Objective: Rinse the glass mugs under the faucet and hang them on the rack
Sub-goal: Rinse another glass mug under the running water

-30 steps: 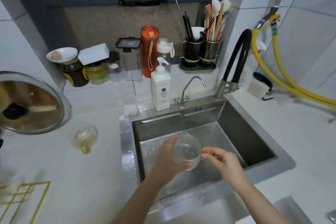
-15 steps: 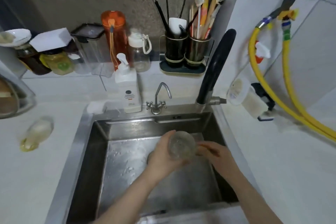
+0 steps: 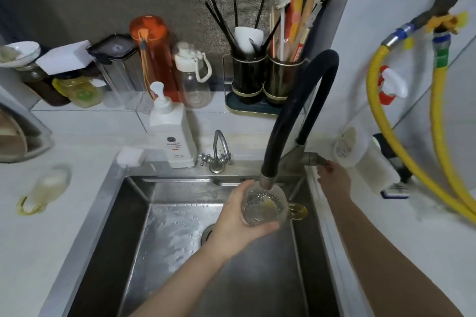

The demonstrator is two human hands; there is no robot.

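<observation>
A 2nd glass mug [image 3: 43,192] lies on its side on the counter [image 3: 77,213], left of the sink [image 3: 123,213]; my left hand [image 3: 238,219] wraps round the glass mug [image 3: 265,207], mouth up just under the black faucet [image 3: 298,110] spout, over the basin; my right hand [image 3: 334,177] touches the faucet lever [image 3: 313,158], though I cannot tell whether those fingers clasp it.
</observation>
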